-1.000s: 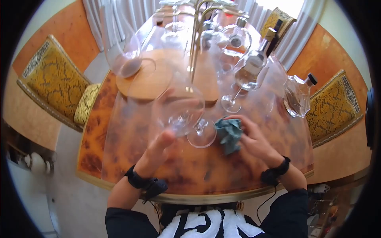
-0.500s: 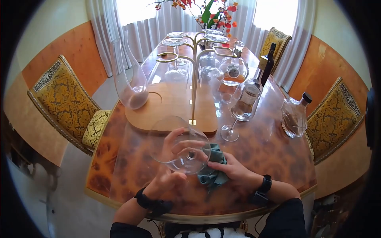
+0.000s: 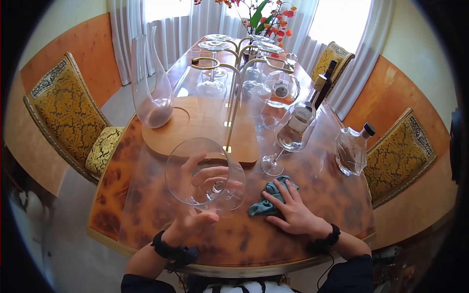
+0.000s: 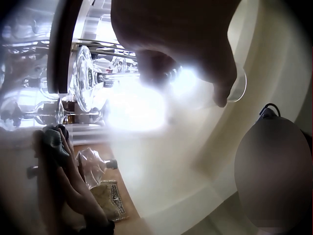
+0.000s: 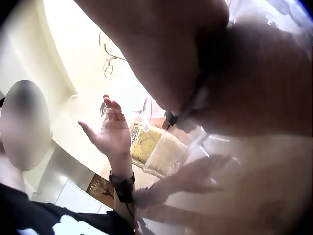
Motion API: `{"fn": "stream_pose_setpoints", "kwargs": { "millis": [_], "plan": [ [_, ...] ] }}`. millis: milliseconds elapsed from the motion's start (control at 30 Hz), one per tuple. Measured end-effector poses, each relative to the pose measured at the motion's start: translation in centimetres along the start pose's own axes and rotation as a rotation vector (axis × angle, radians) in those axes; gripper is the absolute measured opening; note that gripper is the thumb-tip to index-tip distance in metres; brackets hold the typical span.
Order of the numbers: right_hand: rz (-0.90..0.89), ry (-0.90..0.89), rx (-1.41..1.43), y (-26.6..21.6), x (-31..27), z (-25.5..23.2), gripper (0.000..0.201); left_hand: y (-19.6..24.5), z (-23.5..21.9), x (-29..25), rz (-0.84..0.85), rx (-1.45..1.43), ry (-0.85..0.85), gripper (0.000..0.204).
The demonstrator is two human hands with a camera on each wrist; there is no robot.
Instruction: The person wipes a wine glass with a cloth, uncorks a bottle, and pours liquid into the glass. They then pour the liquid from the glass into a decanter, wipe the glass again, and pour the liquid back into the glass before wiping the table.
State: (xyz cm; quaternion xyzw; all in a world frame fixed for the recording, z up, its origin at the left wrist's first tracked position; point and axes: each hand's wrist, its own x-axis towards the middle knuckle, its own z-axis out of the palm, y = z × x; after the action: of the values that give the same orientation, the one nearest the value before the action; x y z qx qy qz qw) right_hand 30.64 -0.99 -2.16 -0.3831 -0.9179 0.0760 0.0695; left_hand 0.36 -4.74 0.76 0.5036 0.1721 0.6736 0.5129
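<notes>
An upside-down-looking hold shows in the right wrist view, with the wine glass (image 3: 218, 186) lying across the fingers of my left hand (image 3: 189, 216). From the head view, the bowl's rim faces up toward me and the bent fingers show through the clear glass. The left thumb stands apart, below the bowl. My right hand (image 3: 293, 211) lies palm down on a crumpled teal cloth (image 3: 264, 206), its fingers spread and straight, pressing it to the glossy table (image 3: 234, 244). Another stemmed wine glass (image 3: 272, 166) stands just beyond the cloth.
A wooden board (image 3: 195, 141) carries a brass glass rack (image 3: 233, 110) with glasses hanging upside down. On its left stands a tall decanter (image 3: 159, 105). To the right are a faceted bottle (image 3: 351, 154) and a dark wine bottle (image 3: 323, 85). Patterned chairs flank the table.
The right hand has moved away from the wine glass and flattened on the cloth, now on the table to the right. The left hand has shifted slightly left and up with the glass.
</notes>
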Motion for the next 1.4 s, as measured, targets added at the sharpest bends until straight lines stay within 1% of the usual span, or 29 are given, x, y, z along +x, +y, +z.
{"fn": "stream_pose_setpoints", "kwargs": {
  "millis": [67,100,133,200,233,333,367,400,467,500,533,667,700,800,833,867,933,967,1033,1067,1133,1167,1233,1267,1333,1367,1400],
  "plan": [
    [-0.108,0.045,0.096,-0.7,0.4,0.5,0.063,0.0,0.1,0.0,-0.001,-0.010,-0.006,0.118],
    [-0.147,0.043,0.083,-1.3,0.3,0.7,0.060,0.0,0.1,-0.1,-0.004,-0.019,-0.010,0.118],
    [-0.149,0.043,0.081,-2.1,0.2,0.7,0.060,0.1,0.0,-0.1,-0.002,-0.020,-0.010,0.118],
    [-0.308,-0.029,0.112,-3.9,-0.2,0.7,0.060,0.2,-0.2,0.0,0.003,0.022,-0.031,0.116],
    [-0.344,-0.028,0.144,-4.8,-0.7,0.8,0.056,0.3,-0.2,0.1,0.005,0.023,-0.029,0.116],
    [-0.382,-0.079,0.155,-5.7,-1.9,0.4,0.055,0.9,-0.2,0.1,-0.035,0.052,0.023,0.113],
    [-0.359,-0.050,0.139,-5.7,-2.6,0.3,0.055,0.9,-0.1,0.2,-0.042,0.029,0.036,0.113],
    [-0.366,-0.058,0.140,-5.4,-3.3,0.3,0.055,1.0,-0.2,0.2,-0.047,0.004,0.050,0.112],
    [-0.298,-0.048,0.063,-4.3,-4.9,-0.2,0.053,0.8,-0.4,0.2,-0.036,-0.004,0.056,0.112],
    [-0.230,-0.027,0.101,-4.0,-5.4,-1.0,0.047,0.6,-0.5,0.2,-0.028,-0.011,0.050,0.112],
    [-0.223,-0.036,0.100,-2.8,-6.0,-1.3,0.047,0.6,-0.5,0.2,-0.033,-0.021,0.054,0.112],
    [0.162,0.071,-0.070,2.7,-7.3,-1.9,0.049,0.2,-0.5,0.3,-0.020,0.010,0.034,0.112],
    [0.249,0.050,0.059,3.6,-7.3,-1.7,0.052,0.1,-0.5,0.2,-0.013,0.012,0.016,0.112],
    [0.266,0.019,0.115,2.5,-5.9,-0.8,0.055,0.7,0.2,0.2,-0.037,0.002,0.004,0.112],
    [0.226,-0.029,0.133,2.0,-5.2,-0.6,0.054,0.6,0.2,0.2,-0.037,0.000,0.007,0.112],
    [0.224,-0.030,0.132,1.0,-4.4,-0.5,0.054,0.4,0.1,0.2,-0.011,0.011,-0.001,0.111],
    [0.118,-0.041,0.099,-1.9,-2.3,-0.4,0.057,0.3,0.0,0.3,0.016,0.021,-0.012,0.111],
    [0.120,-0.040,0.099,-3.2,-1.3,-0.3,0.057,0.4,0.0,0.3,0.030,0.011,0.006,0.111],
    [-0.111,-0.039,0.102,-5.8,0.8,0.2,0.062,0.3,-0.2,0.4,0.047,0.005,0.019,0.110],
    [-0.112,-0.034,0.102,-6.8,1.7,1.0,0.062,0.3,-0.4,0.5,0.078,0.030,0.039,0.109],
    [-0.353,0.001,0.095,-8.4,3.4,2.7,0.064,0.6,-0.8,0.8,0.108,0.060,0.055,0.107],
    [-0.353,0.006,0.096,-9.2,4.3,3.3,0.064,0.8,-0.9,0.9,0.138,0.060,0.077,0.107],
    [-0.485,-0.007,0.121,-10.3,6.3,4.2,0.064,1.3,-1.0,1.0,0.194,0.087,0.147,0.109],
    [-0.484,-0.002,0.120,-10.4,7.7,4.8,0.064,1.6,-1.0,1.0,0.196,0.088,0.142,0.109],
    [-0.601,0.008,0.196,-10.5,10.5,6.0,0.057,2.4,-0.6,1.0,0.278,0.094,0.237,0.114],
    [-0.597,0.012,0.195,-11.0,11.7,6.4,0.057,2.7,-0.1,0.9,0.272,0.097,0.297,0.119],
    [-0.606,0.034,0.252,-11.6,12.8,6.6,0.054,3.0,0.1,0.8,0.271,0.096,0.291,0.119]
  ]
}}
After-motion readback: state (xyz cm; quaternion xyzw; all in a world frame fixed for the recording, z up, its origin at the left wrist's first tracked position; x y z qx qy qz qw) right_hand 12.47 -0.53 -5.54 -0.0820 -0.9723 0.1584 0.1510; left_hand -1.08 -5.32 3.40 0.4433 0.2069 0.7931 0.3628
